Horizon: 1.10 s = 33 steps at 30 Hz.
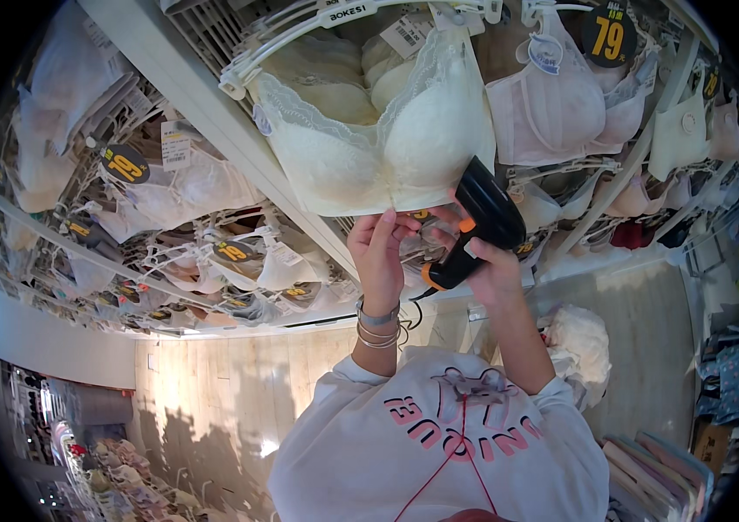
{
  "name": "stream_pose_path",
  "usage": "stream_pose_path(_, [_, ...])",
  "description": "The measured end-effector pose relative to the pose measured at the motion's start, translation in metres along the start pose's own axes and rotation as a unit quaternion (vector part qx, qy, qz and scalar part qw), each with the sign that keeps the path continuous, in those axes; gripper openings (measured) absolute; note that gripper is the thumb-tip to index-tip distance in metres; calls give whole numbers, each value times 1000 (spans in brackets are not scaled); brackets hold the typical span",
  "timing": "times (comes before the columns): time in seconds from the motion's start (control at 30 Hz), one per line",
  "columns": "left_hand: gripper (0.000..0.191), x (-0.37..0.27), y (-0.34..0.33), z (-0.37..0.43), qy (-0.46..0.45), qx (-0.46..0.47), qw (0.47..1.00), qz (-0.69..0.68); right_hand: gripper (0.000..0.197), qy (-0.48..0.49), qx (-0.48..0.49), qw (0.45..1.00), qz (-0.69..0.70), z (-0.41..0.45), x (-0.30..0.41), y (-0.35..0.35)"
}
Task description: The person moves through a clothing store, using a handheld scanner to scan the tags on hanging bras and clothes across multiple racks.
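Observation:
A cream lace-edged bra hangs from a white plastic hanger on the rack before me. My left hand touches its lower middle edge, thumb and fingers close together; whether they pinch the fabric I cannot tell. In my right hand is a black and orange corded handheld barcode scanner, its head up against the lower right part of the bra. A white paper tag with a barcode hangs behind the bra's top edge. A round black price sign is partly hidden between my hands.
More bras on hangers fill the racks to both sides. A white upright panel runs diagonally at the left. Lower down are pale wooden flooring, a fluffy white item and a stack of folded pastel items.

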<state>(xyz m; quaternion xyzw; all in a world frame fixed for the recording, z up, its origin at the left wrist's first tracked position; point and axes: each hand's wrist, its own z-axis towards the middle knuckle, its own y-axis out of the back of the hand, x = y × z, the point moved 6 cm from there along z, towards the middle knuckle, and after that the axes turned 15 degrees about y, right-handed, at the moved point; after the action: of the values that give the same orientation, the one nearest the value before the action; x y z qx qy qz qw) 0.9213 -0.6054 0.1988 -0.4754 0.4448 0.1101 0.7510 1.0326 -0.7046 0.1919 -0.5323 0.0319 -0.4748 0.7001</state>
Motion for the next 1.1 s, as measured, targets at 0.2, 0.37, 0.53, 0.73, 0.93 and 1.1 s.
stream_pose_path(0.2, [17,0,1,2,0,20,1000,-20,73,1,-1,1000,2,1,-3,1])
stream_pose_path(0.37, [15,1,2,4,3,2,1000,-22,73,1,-8,1000,-8,1,-3,1])
stream_pose_path(0.53, [13,3,5,6,2,-3,1000,-23,74,6,-9,1000,-23,0,-2,-1])
stream_pose_path(0.73, [13,4,5,7,2,-14,1000,-17,75,4,-10,999,-36,1,-1,-3])
stream_pose_path(0.93, [12,3,6,6,-3,-44,999,21,74,10,-13,999,-33,-1,0,-4])
stream_pose_path(1.1, [13,3,10,4,-11,-46,998,41,74,12,-10,1000,-27,-2,0,-3])
